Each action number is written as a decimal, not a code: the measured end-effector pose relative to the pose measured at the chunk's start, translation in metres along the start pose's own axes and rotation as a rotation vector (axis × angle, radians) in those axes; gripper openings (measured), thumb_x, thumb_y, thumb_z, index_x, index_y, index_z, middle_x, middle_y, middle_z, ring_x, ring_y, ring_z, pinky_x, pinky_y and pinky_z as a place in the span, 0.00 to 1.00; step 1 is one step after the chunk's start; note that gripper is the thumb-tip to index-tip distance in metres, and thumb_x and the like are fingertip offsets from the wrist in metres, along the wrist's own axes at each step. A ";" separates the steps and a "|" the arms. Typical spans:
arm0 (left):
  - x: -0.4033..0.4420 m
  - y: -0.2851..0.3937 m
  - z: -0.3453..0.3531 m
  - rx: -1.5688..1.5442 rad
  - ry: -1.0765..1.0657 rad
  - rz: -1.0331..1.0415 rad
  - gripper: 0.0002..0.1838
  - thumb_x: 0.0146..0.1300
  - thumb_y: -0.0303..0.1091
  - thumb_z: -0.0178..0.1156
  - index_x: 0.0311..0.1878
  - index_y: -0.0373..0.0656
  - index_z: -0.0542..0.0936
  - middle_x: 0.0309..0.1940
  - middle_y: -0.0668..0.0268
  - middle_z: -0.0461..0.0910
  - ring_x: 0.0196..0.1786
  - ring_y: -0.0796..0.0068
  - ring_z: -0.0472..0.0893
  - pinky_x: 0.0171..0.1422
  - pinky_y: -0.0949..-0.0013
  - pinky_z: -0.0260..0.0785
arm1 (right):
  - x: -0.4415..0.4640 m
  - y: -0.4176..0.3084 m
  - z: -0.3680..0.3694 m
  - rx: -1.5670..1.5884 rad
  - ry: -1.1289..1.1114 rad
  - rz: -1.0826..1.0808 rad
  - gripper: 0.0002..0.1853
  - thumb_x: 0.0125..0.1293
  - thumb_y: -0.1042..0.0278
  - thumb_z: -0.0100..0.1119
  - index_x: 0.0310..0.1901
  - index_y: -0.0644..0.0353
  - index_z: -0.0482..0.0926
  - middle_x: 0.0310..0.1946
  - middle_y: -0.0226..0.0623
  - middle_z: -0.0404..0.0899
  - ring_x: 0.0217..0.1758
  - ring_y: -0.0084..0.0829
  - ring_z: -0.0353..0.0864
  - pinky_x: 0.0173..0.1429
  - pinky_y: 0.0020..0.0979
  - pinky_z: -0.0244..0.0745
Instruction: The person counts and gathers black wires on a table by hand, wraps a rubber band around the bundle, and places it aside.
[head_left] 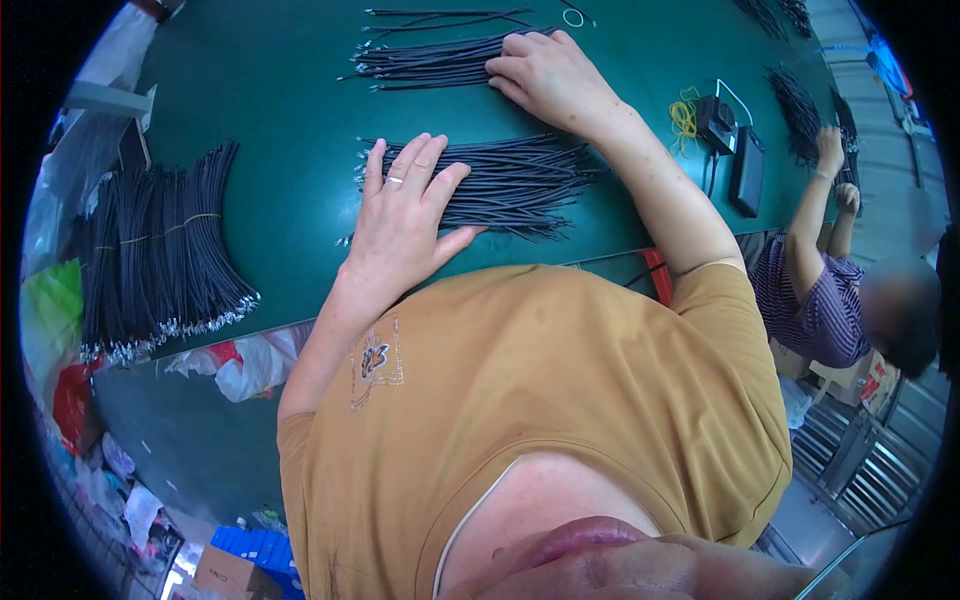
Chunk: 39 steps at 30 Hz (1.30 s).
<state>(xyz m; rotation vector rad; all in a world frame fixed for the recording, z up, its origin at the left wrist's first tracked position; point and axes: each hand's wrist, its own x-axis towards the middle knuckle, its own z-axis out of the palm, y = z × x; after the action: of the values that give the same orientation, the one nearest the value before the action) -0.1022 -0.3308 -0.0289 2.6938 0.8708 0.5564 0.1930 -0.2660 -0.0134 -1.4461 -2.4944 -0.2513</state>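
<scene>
My left hand (400, 205) lies palm down, fingers spread, over the left part of a pile of black cables (525, 185) with metal-tipped ends. A ring is on one of its fingers. Farther up the table, the fingers of my right hand (555, 85) are bent and closed on the right end of a second, thinner row of black cables (430, 62). My hand hides how many cables are between those fingers. A few loose cables (450, 14) lie above that row, near a small white ring (573, 17).
A large banded bundle of black cables (160, 250) covers the left of the green table (290, 110). To the right are a yellow wire coil (684, 118), a black adapter (716, 122) and a black rectangular device (748, 172). A co-worker (815, 290) handles cables (795, 112) at far right.
</scene>
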 end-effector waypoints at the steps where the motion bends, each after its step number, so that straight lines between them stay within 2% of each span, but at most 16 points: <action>1: 0.000 0.000 0.000 -0.005 0.004 0.001 0.39 0.57 0.48 0.83 0.69 0.47 0.80 0.78 0.52 0.73 0.84 0.50 0.68 0.89 0.32 0.50 | -0.002 0.000 0.002 -0.004 -0.024 -0.001 0.11 0.77 0.58 0.68 0.53 0.52 0.90 0.44 0.32 0.85 0.53 0.37 0.86 0.57 0.41 0.75; 6: 0.000 -0.001 0.001 -0.006 0.006 0.001 0.39 0.56 0.48 0.83 0.69 0.47 0.80 0.78 0.52 0.72 0.84 0.50 0.68 0.89 0.33 0.50 | -0.007 -0.006 -0.005 0.074 -0.184 -0.006 0.12 0.77 0.56 0.68 0.54 0.51 0.90 0.45 0.32 0.84 0.55 0.37 0.86 0.59 0.42 0.74; 8: 0.000 -0.001 0.001 -0.004 0.009 0.005 0.39 0.57 0.48 0.83 0.69 0.47 0.80 0.78 0.52 0.72 0.84 0.50 0.68 0.89 0.33 0.50 | -0.010 -0.003 -0.005 0.124 -0.041 -0.001 0.13 0.78 0.55 0.67 0.54 0.51 0.90 0.45 0.32 0.84 0.55 0.38 0.85 0.60 0.41 0.73; 12: 0.000 -0.001 0.001 -0.003 0.000 -0.002 0.38 0.57 0.48 0.83 0.69 0.47 0.80 0.79 0.51 0.72 0.85 0.50 0.68 0.90 0.34 0.50 | -0.013 -0.002 0.001 0.037 0.084 0.012 0.13 0.78 0.55 0.67 0.54 0.52 0.90 0.46 0.32 0.84 0.55 0.39 0.85 0.61 0.42 0.73; 14: 0.001 -0.001 0.001 -0.005 -0.001 -0.004 0.38 0.57 0.48 0.83 0.68 0.47 0.80 0.79 0.51 0.72 0.85 0.50 0.68 0.90 0.34 0.50 | -0.015 -0.003 -0.003 0.102 -0.092 -0.051 0.12 0.78 0.57 0.67 0.54 0.52 0.90 0.46 0.32 0.83 0.55 0.39 0.84 0.61 0.43 0.74; 17: 0.003 0.001 0.000 -0.007 0.046 0.008 0.38 0.56 0.49 0.83 0.68 0.47 0.81 0.80 0.50 0.71 0.85 0.49 0.68 0.90 0.35 0.50 | -0.018 -0.009 -0.016 0.270 -0.220 -0.185 0.10 0.76 0.60 0.68 0.54 0.51 0.90 0.46 0.32 0.83 0.54 0.39 0.84 0.59 0.40 0.74; 21: 0.001 0.002 0.000 -0.008 -0.010 -0.040 0.40 0.55 0.49 0.84 0.70 0.46 0.80 0.82 0.48 0.69 0.86 0.48 0.66 0.90 0.33 0.50 | -0.021 -0.018 -0.030 0.297 -0.282 -0.201 0.10 0.77 0.60 0.68 0.55 0.50 0.90 0.44 0.32 0.84 0.53 0.38 0.85 0.59 0.40 0.74; 23: -0.001 0.002 0.001 -0.017 -0.059 -0.079 0.41 0.55 0.49 0.84 0.71 0.46 0.80 0.83 0.49 0.68 0.87 0.47 0.65 0.90 0.33 0.49 | -0.019 -0.022 -0.031 0.250 -0.395 -0.130 0.11 0.77 0.62 0.67 0.56 0.50 0.90 0.43 0.32 0.84 0.52 0.36 0.86 0.59 0.40 0.74; 26: -0.004 0.003 0.000 0.027 0.013 -0.063 0.46 0.53 0.52 0.85 0.73 0.46 0.78 0.84 0.50 0.68 0.88 0.47 0.64 0.90 0.32 0.48 | -0.022 -0.022 -0.022 0.303 -0.308 -0.086 0.12 0.76 0.63 0.67 0.58 0.49 0.90 0.43 0.32 0.85 0.52 0.35 0.86 0.59 0.41 0.73; 29: 0.001 0.010 -0.009 0.094 0.074 -0.048 0.51 0.51 0.56 0.85 0.77 0.47 0.76 0.85 0.51 0.67 0.89 0.48 0.63 0.90 0.30 0.46 | -0.021 -0.020 -0.026 0.353 -0.315 -0.122 0.13 0.76 0.64 0.66 0.58 0.49 0.90 0.44 0.32 0.85 0.52 0.36 0.87 0.59 0.41 0.73; 32: 0.006 0.013 -0.013 0.066 0.027 0.082 0.60 0.49 0.62 0.84 0.83 0.47 0.72 0.87 0.51 0.65 0.90 0.49 0.60 0.91 0.28 0.42 | -0.019 -0.026 -0.037 0.346 -0.391 -0.126 0.14 0.75 0.65 0.66 0.60 0.48 0.89 0.44 0.33 0.85 0.52 0.38 0.87 0.59 0.41 0.73; 35: 0.013 0.011 -0.006 0.089 -0.081 0.084 0.61 0.49 0.66 0.82 0.84 0.46 0.72 0.86 0.51 0.65 0.90 0.50 0.61 0.91 0.28 0.42 | -0.016 -0.015 -0.027 0.393 -0.360 -0.174 0.14 0.75 0.65 0.66 0.59 0.48 0.89 0.44 0.33 0.85 0.52 0.39 0.87 0.58 0.42 0.74; 37: 0.015 0.009 0.001 0.107 -0.077 0.079 0.60 0.51 0.69 0.80 0.83 0.45 0.72 0.86 0.51 0.67 0.90 0.52 0.61 0.91 0.28 0.42 | -0.003 0.001 -0.021 0.347 -0.225 -0.163 0.14 0.76 0.64 0.66 0.59 0.49 0.89 0.44 0.34 0.85 0.52 0.40 0.87 0.57 0.44 0.76; 39: 0.015 0.009 0.003 0.134 -0.075 0.062 0.59 0.53 0.69 0.79 0.83 0.45 0.72 0.84 0.52 0.69 0.89 0.53 0.63 0.91 0.29 0.42 | 0.005 0.012 -0.014 0.079 -0.092 -0.035 0.12 0.76 0.62 0.66 0.57 0.50 0.89 0.46 0.33 0.85 0.55 0.40 0.87 0.57 0.45 0.77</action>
<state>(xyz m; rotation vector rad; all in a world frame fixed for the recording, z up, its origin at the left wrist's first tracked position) -0.0847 -0.3293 -0.0245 2.8503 0.8354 0.4209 0.2027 -0.2600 0.0013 -1.4139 -2.5726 -0.0932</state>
